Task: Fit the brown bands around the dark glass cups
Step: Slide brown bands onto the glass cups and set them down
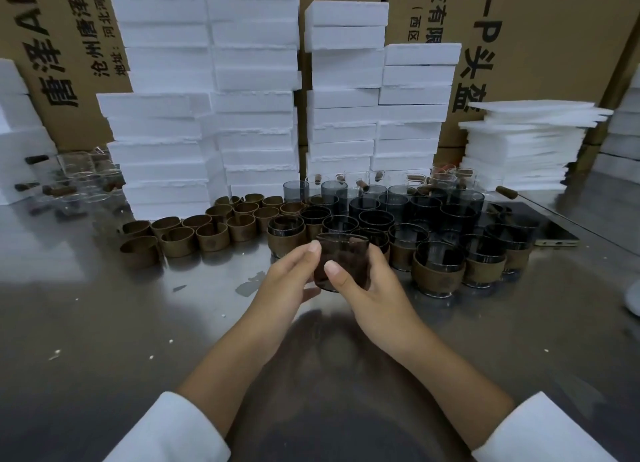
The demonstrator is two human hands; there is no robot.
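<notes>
Closest to the viewer, two white sleeves (173, 427) lead along bare forearms to a pair of hands meeting over a steel table (104, 323). The left hand (287, 281) and right hand (370, 292) both grip one dark glass cup (341, 264), held just above the tabletop and slightly tilted. Each thumb presses on the near wall, and the other fingers curl round the sides and back. The cup's wall looks brownish, but whether a band sits on it cannot be told.

To do this step well, it seems best to steady the cup in one hand, hold the band level all round, and push evenly so it seats at the same height as on the finished cups, without twisting against the glass.

Just beyond the hands, to the right, stand banded cups (438, 271), and behind them is a tight cluster of bare dark cups (377, 216). Loose brown bands (211, 236) lie in rows to the left, within easy reach. Open table lies near left and near right, and the crowded glass just past the knuckles is the edge to mind. Farther back, stacks of white foam blocks (207, 115) and printed cardboard cartons (536, 46) close off the rear
</notes>
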